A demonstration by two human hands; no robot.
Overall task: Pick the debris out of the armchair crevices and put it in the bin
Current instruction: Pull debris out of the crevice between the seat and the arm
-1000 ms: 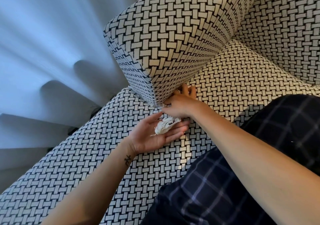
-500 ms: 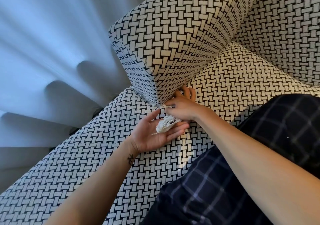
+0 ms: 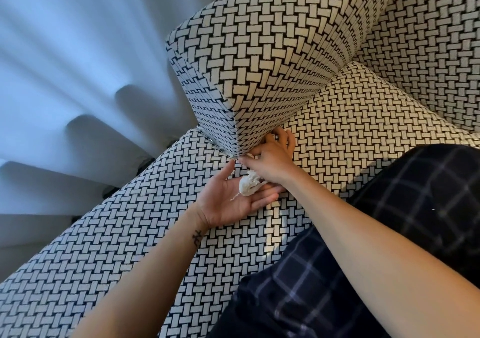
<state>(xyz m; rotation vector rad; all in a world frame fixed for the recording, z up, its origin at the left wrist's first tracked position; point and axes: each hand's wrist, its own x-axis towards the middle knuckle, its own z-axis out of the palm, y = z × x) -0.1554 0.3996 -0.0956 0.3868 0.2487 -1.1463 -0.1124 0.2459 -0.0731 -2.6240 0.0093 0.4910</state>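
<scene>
Debris gathered so far: a small crumpled white wad of tissue-like material (image 3: 248,185). It lies loose on the upturned palm of the left hand (image 3: 231,202), near the base of the fingers, with a thin thread trailing toward mid-palm. The left hand is flat and relaxed, fingers extended and gripping nothing, and it rests on the black-and-white basket-weave seat cushion (image 3: 130,233).

Just above the wad, its wrist touching or nearly touching it, the right hand (image 3: 271,156) presses into the crevice (image 3: 306,105) where the matching woven armrest (image 3: 259,59) meets the cushion. Its outer fingers curl into the gap. Thumb and forefinger point at the armrest's front corner, and I cannot tell whether they pinch a scrap.

The crevice runs away from both hands, up and rightward toward the chair back. The right hand is thus nearer to any remaining debris, and the left appears to serve as a tray directly beneath it.

Dark checked trousers (image 3: 389,233) fill the lower right, and a pale pleated curtain (image 3: 65,78) hangs at left. No bin is in view.
</scene>
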